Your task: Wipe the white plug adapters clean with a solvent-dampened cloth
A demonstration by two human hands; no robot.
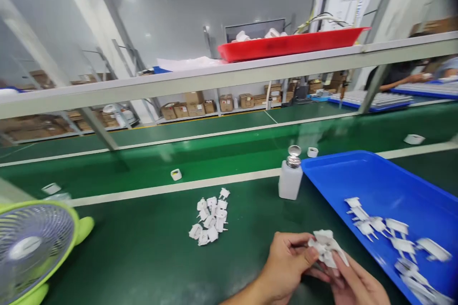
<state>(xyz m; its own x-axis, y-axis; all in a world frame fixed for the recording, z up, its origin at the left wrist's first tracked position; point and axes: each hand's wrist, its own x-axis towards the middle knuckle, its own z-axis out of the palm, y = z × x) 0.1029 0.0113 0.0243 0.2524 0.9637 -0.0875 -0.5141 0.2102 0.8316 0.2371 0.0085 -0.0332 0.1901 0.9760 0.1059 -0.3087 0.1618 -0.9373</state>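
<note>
My left hand (pixel 291 262) and my right hand (pixel 352 279) meet at the lower right, both closed on a crumpled white cloth (pixel 326 247). Whether something lies inside the cloth is hidden. To the left, a pile of small white plug parts (pixel 211 219) rests on the green table (pixel 150 252). Right of my hands, a blue tray (pixel 350 171) holds several white plug parts (pixel 402 245). Behind my hands stands a white bottle (pixel 289 182) with its metal lid raised.
A green fan (pixel 26 248) stands at the left. White housings (pixel 176 174) sit on the green belt (pixel 222 152) behind the table. Overhead, a shelf (pixel 143 86) carries a red tray (pixel 293 45). At the far right, a person's arm (pixel 400 82) reaches over white parts.
</note>
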